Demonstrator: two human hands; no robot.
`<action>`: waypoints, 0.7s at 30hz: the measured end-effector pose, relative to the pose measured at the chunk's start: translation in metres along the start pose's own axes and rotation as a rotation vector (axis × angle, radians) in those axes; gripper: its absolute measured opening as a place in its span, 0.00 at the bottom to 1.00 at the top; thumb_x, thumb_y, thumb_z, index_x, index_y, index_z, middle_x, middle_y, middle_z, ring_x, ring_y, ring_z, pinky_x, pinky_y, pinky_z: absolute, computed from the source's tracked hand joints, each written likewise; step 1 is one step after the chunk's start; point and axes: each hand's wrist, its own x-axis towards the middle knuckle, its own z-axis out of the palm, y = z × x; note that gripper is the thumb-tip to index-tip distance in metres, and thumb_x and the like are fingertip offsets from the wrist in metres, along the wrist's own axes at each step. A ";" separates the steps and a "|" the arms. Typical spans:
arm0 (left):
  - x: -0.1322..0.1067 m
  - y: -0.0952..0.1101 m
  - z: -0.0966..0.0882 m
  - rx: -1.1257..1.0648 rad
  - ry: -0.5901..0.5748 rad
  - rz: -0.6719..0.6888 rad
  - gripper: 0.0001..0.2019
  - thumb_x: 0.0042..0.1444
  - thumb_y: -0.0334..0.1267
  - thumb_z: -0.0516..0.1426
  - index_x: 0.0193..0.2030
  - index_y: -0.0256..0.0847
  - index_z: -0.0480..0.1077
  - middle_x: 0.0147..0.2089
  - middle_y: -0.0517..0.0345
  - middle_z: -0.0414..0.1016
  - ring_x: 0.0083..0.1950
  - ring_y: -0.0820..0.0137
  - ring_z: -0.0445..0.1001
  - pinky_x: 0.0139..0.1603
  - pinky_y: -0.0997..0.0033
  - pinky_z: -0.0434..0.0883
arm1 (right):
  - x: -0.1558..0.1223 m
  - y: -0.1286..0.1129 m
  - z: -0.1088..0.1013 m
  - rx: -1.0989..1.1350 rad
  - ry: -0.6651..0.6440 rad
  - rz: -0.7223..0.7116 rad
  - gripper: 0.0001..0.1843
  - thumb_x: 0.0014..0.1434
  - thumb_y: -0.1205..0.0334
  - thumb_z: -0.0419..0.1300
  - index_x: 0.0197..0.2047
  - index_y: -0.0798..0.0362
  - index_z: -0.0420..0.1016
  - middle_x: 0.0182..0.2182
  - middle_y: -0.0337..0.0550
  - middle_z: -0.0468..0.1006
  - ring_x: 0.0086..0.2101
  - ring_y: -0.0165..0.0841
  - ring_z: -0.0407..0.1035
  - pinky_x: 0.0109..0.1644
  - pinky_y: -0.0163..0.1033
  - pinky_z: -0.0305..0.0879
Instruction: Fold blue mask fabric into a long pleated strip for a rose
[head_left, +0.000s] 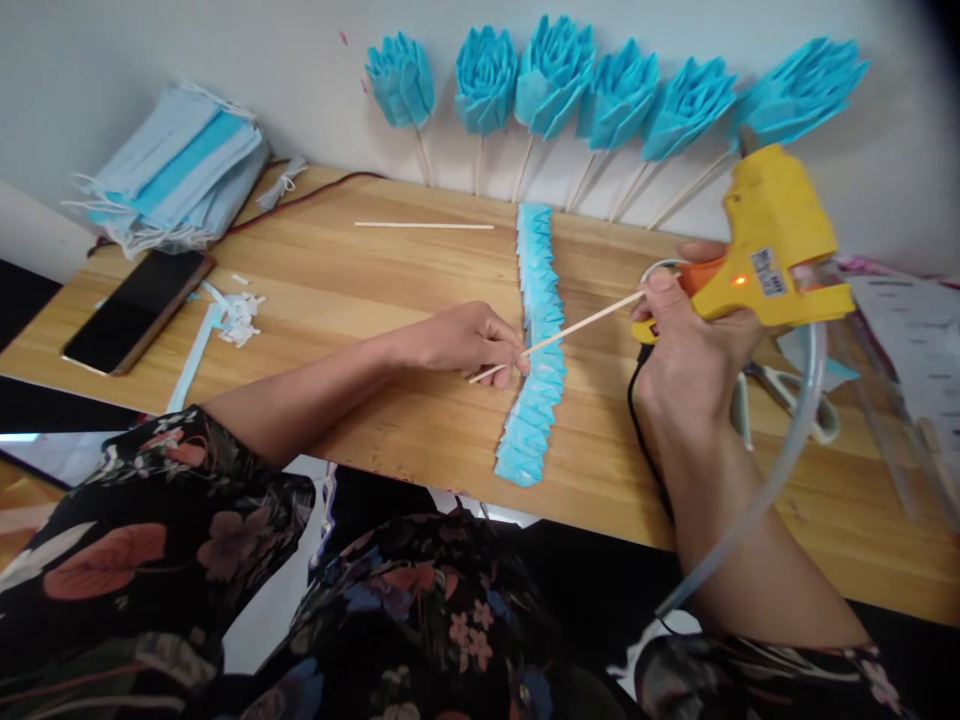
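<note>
My right hand [694, 345] is closed round the handle of a yellow glue gun [780, 235], whose small orange light is lit and whose nozzle points up. A clear glue stick [780, 470] curves out of its back. Thumb and finger of that hand also pinch one end of a thin wooden stick [592, 320]. The stick slants down across a pleated blue fabric strip [538, 300] lying lengthwise on the table. My left hand [484, 340] is closed at the strip's left edge, by the stick's lower end; its fingertips seem to grip the strip, partly hidden.
Several blue fabric flowers [555, 75] on sticks lean against the wall. Another wooden stick [424, 226] lies behind my left hand. Face masks [169, 165], a phone [139, 310] and white scraps [240, 318] are at left; scissors [795, 400] lie right, beyond a black cord [637, 420].
</note>
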 end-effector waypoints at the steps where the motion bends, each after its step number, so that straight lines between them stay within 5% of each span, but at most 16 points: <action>1: 0.001 -0.001 -0.001 -0.012 -0.008 -0.010 0.08 0.56 0.34 0.59 0.34 0.34 0.80 0.25 0.57 0.77 0.20 0.80 0.65 0.22 0.79 0.61 | -0.001 0.000 0.000 -0.009 -0.016 -0.031 0.16 0.47 0.60 0.71 0.39 0.49 0.73 0.33 0.35 0.72 0.27 0.26 0.63 0.29 0.35 0.66; 12: 0.002 -0.002 -0.004 -0.031 -0.090 -0.005 0.07 0.53 0.30 0.59 0.32 0.36 0.80 0.25 0.58 0.79 0.20 0.80 0.68 0.23 0.81 0.64 | 0.000 0.003 0.000 -0.032 -0.083 -0.141 0.12 0.49 0.62 0.68 0.38 0.47 0.72 0.34 0.35 0.72 0.26 0.25 0.63 0.27 0.34 0.65; 21: 0.003 -0.002 -0.002 -0.010 -0.043 -0.029 0.08 0.55 0.28 0.58 0.32 0.36 0.81 0.24 0.58 0.79 0.20 0.79 0.70 0.24 0.81 0.66 | 0.001 0.002 0.000 0.020 -0.096 -0.188 0.13 0.49 0.64 0.68 0.39 0.47 0.72 0.36 0.35 0.72 0.28 0.26 0.67 0.27 0.34 0.67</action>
